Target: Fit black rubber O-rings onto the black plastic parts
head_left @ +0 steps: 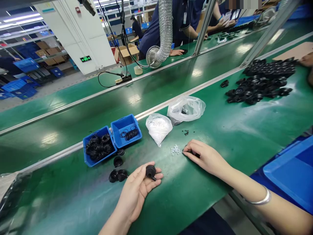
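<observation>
Black rubber cup fitting [151, 172] resting on open left hand [137, 192], right hand [204, 157] apart on green belt [171, 202]; more fittings [259, 83] heaped upper right, black rings [99, 148] left in blue bins [122, 123].

**Black rubber on green, with bright blue**

We saw a glossy green desk [215, 156], two blue plastic bins [124, 130] of black rubber rings [130, 134], a black rubber cap [151, 172] matching the black heaps [259, 81], white pellets [158, 128] in a clear plastic bag [164, 125], and a shining silver bangle [259, 199].
</observation>
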